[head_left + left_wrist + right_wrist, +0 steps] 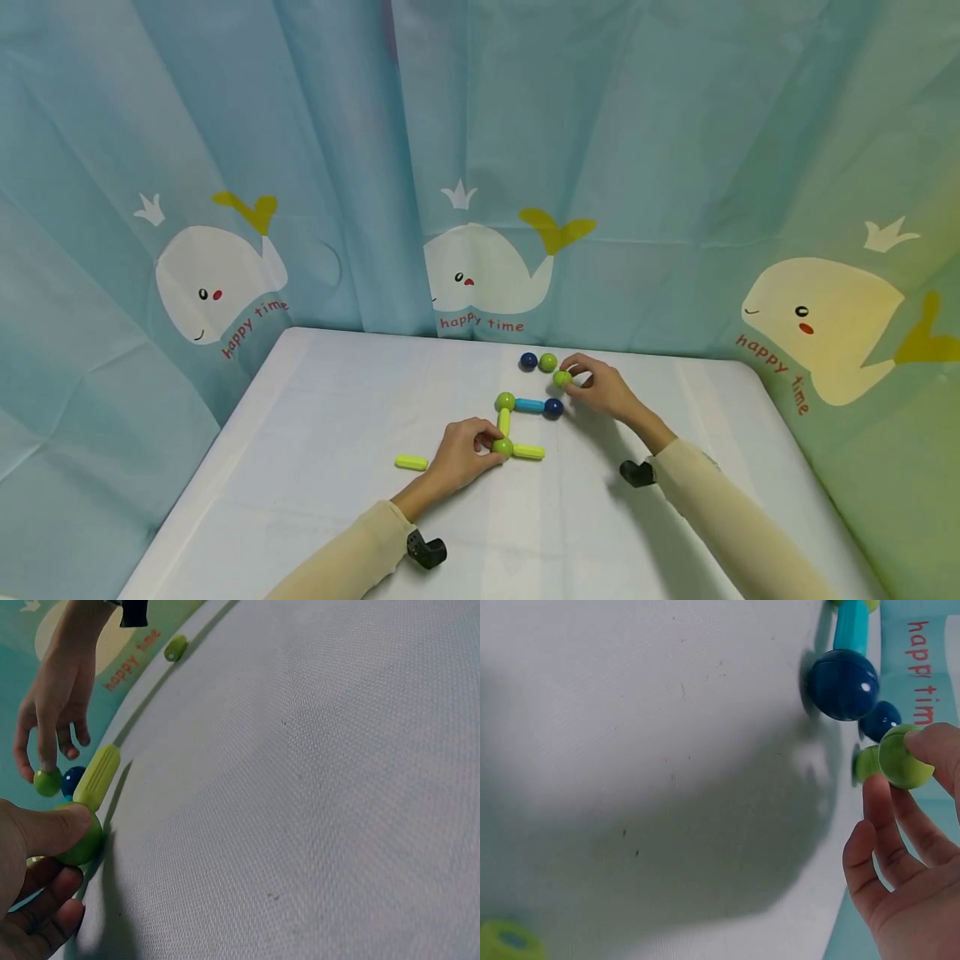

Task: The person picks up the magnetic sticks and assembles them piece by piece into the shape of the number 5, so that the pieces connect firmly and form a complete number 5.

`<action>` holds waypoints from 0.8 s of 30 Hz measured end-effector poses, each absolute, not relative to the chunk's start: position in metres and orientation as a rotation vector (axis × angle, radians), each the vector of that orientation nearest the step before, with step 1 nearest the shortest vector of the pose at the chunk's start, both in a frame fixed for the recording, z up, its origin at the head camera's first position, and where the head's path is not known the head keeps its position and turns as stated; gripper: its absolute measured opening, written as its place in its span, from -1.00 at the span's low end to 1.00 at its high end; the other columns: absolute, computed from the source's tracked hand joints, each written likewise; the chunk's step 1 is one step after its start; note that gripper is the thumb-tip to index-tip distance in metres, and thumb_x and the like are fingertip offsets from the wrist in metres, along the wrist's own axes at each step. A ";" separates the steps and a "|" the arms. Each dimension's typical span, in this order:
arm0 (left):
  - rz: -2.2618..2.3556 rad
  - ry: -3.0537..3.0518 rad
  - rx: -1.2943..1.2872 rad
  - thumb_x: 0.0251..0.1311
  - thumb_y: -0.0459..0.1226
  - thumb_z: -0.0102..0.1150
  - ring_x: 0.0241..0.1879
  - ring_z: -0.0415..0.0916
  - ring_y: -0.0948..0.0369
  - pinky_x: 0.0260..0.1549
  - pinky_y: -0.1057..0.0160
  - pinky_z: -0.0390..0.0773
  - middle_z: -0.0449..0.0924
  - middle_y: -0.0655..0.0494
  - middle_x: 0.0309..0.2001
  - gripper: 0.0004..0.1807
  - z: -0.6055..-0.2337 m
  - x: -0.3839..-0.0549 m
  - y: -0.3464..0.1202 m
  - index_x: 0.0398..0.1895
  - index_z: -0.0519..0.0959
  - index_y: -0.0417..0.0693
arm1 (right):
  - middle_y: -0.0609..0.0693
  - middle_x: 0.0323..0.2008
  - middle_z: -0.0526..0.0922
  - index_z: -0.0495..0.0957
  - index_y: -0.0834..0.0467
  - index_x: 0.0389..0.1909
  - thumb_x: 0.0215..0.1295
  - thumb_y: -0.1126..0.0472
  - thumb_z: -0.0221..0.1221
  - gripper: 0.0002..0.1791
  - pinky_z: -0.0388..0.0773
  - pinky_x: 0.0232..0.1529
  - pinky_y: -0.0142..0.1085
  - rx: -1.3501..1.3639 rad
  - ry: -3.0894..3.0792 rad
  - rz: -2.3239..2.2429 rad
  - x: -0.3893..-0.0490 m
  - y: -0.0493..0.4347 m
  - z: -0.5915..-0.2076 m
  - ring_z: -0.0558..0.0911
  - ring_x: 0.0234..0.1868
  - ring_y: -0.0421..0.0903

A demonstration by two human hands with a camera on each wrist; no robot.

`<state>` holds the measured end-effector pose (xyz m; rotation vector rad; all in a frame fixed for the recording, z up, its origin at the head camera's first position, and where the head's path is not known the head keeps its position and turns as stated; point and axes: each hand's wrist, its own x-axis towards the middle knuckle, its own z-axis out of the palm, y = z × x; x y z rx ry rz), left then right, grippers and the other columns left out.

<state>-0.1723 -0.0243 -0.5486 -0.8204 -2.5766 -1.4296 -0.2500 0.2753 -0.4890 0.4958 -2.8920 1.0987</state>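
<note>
My left hand [457, 457] pinches a green ball [502, 448] at the near corner of a joined figure of balls and sticks. One yellow-green stick [529, 452] runs right from that ball, and another stick [504, 422] leads back to a second green ball [506, 402]. From there a blue stick [529, 406] reaches a dark blue ball [553, 407]. Between thumb and fingers of my right hand [603, 390] is a loose green ball [906, 757], held behind and right of the dark blue ball.
Near the table's back edge sit another dark blue ball [528, 362] and a green ball [548, 362], side by side. A loose yellow-green stick [411, 462] lies left of my left hand. The white table [315, 400] meets a whale-printed curtain [360, 167].
</note>
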 end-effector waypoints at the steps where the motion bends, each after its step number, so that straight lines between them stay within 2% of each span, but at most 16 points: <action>1: -1.428 -2.575 -0.823 0.09 -0.31 0.56 -0.32 0.64 0.26 -0.36 0.42 0.51 0.71 0.17 -0.25 -0.74 -0.549 -0.172 -0.024 -0.15 0.73 -0.05 | 0.26 -0.05 0.70 0.59 0.12 0.03 0.33 0.30 0.32 -0.73 0.57 -0.35 -0.20 0.501 -2.892 1.098 -0.248 0.277 -0.487 0.65 -0.43 -0.08; 3: -1.427 -2.568 -0.829 0.09 -0.32 0.56 -0.31 0.64 0.26 -0.35 0.41 0.52 0.71 0.15 -0.24 -0.74 -0.549 -0.172 -0.025 -0.15 0.73 -0.06 | 0.23 -0.05 0.71 0.59 0.11 0.03 0.32 0.30 0.33 -0.72 0.57 -0.33 -0.21 0.513 -2.885 1.087 -0.244 0.280 -0.484 0.66 -0.42 -0.08; 10: -1.416 -2.529 -0.859 0.08 -0.33 0.56 -0.30 0.65 0.29 -0.34 0.40 0.56 0.71 0.13 -0.23 -0.74 -0.550 -0.172 -0.025 -0.16 0.72 -0.09 | 0.11 -0.07 0.73 0.62 0.17 0.00 0.28 0.37 0.34 -0.72 0.62 -0.19 -0.11 0.624 -2.802 1.062 -0.227 0.288 -0.474 0.68 -0.07 0.16; 15: -1.421 -2.552 -0.851 0.09 -0.32 0.56 -0.29 0.64 0.29 -0.34 0.41 0.55 0.71 0.13 -0.22 -0.74 -0.550 -0.172 -0.025 -0.15 0.72 -0.08 | 0.09 -0.08 0.73 0.62 0.18 0.01 0.28 0.40 0.33 -0.71 0.64 -0.19 -0.11 0.647 -2.800 1.089 -0.216 0.293 -0.471 0.69 -0.19 0.11; 19: -1.434 -2.563 -0.841 0.09 -0.31 0.56 -0.29 0.64 0.28 -0.33 0.40 0.55 0.71 0.14 -0.22 -0.74 -0.549 -0.172 -0.025 -0.15 0.72 -0.07 | 0.08 -0.05 0.72 0.62 0.15 0.03 0.30 0.39 0.33 -0.70 0.63 -0.23 -0.19 0.647 -2.822 1.104 -0.207 0.296 -0.471 0.67 -0.31 -0.04; 24: -1.437 -2.544 -0.847 0.09 -0.33 0.56 -0.30 0.64 0.28 -0.34 0.38 0.56 0.71 0.13 -0.23 -0.74 -0.548 -0.172 -0.025 -0.16 0.72 -0.08 | 0.07 -0.03 0.71 0.62 0.15 0.02 0.30 0.40 0.33 -0.70 0.62 -0.28 -0.25 0.654 -2.825 1.136 -0.197 0.298 -0.473 0.65 -0.33 -0.10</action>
